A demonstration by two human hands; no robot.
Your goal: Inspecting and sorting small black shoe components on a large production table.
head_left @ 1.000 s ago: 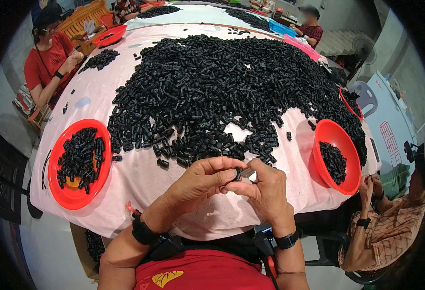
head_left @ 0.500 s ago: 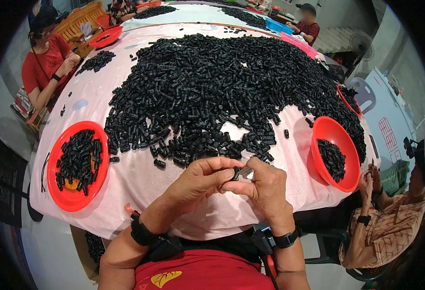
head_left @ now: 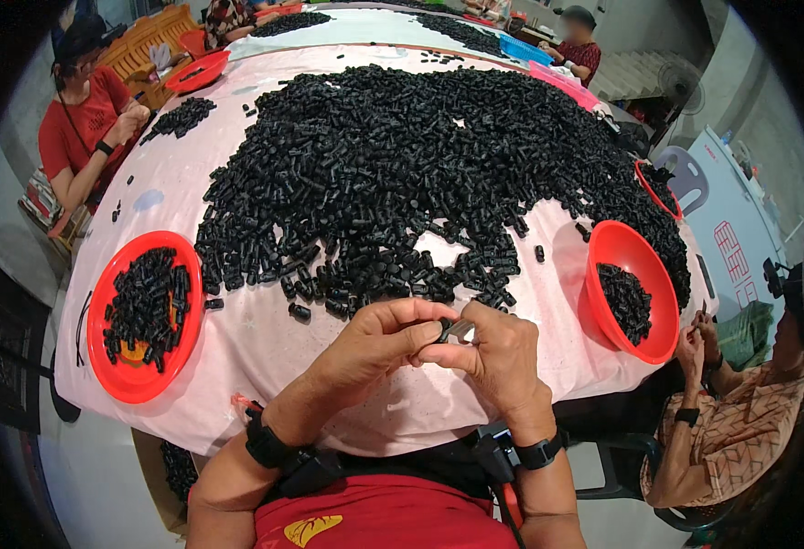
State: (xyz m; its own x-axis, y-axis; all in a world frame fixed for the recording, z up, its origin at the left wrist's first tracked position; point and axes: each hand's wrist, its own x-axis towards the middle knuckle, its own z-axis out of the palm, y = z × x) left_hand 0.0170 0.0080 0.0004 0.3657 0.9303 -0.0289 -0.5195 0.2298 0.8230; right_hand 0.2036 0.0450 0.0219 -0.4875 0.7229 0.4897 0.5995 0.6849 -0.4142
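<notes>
Close in front of me, my left hand (head_left: 376,344) pinches a small black cylindrical piece (head_left: 445,331) between thumb and fingers. My right hand (head_left: 504,355) is closed on a thin, flat metal blade (head_left: 462,329), whose tip meets the black piece; its handle, if any, is hidden in the fingers. Both hands nearly touch, just above the pink cloth at the near edge of a large pile of similar black pieces (head_left: 375,174).
A red plate (head_left: 100,369) heaped with black pieces lies on the left; a deep red bowl (head_left: 661,306) holding more stands on the right. People work around the table (head_left: 256,361), one at the left and one at the near right. A cardboard box (head_left: 152,467) sits below the left edge.
The two hands stay together with almost the same grip; the blade shifts only slightly against the black piece. The whole view drifts a little.
</notes>
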